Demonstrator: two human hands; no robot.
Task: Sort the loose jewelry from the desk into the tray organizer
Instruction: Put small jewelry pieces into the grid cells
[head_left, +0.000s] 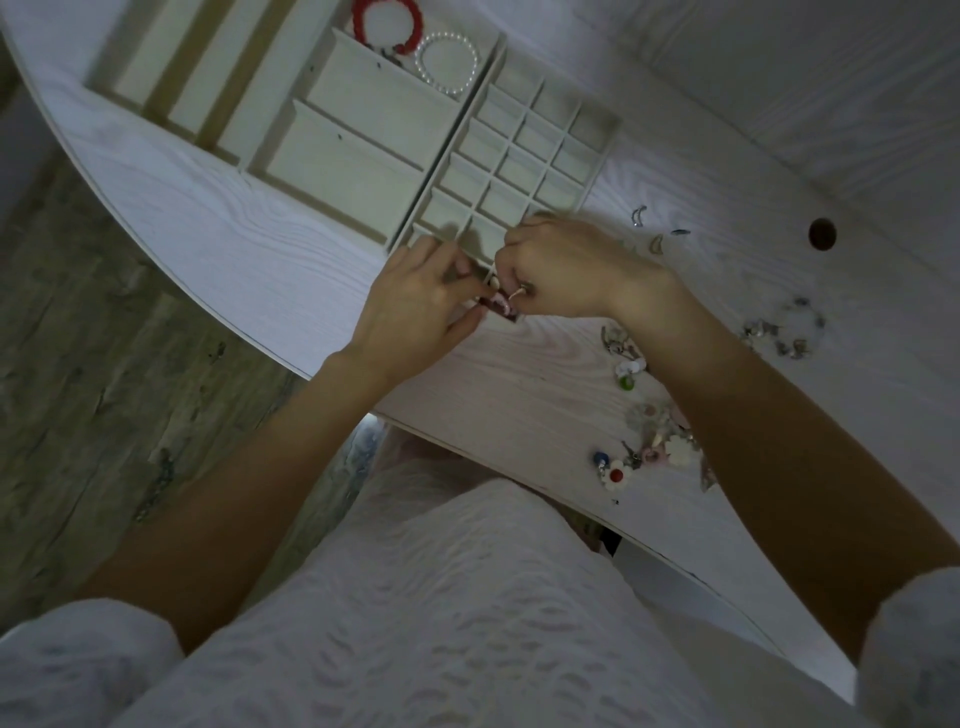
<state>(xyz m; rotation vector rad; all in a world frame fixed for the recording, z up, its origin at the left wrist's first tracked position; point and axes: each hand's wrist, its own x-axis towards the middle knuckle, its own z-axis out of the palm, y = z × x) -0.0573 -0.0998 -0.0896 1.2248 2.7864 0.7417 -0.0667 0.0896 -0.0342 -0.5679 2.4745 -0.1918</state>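
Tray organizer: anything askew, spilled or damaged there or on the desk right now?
Nothing looks damaged. The tray organizer sits flat, with a red bracelet and pearl bracelet inside. Loose jewelry is scattered, unsorted, on the desk.

A home: white wooden desk (218, 228), wood-look floor (104, 389).

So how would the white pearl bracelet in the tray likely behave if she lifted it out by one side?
The pearl bracelet is a ring of small beads, so it would probably sag rather than hold its circle. It looks light. Its round, glossy beads may slip from fingers or roll a little on the tray.
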